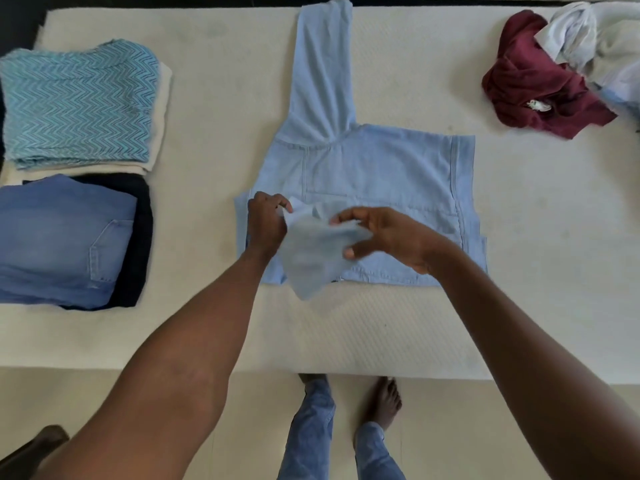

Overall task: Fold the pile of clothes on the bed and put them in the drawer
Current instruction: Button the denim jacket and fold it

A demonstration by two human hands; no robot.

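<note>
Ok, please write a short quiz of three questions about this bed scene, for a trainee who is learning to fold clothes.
1. True or false: both hands grip part of the light blue garment.
2. Which unfolded item lies at the far right of the bed? A) maroon garment B) green towel C) yellow sock
3. Fill in: the zigzag-patterned cloth lies on top of a folded ____ item.

Key
1. True: the left hand and right hand both hold a loose part of it above the bed.
2. A; it lies crumpled beside white clothes.
3. Cream.
</note>
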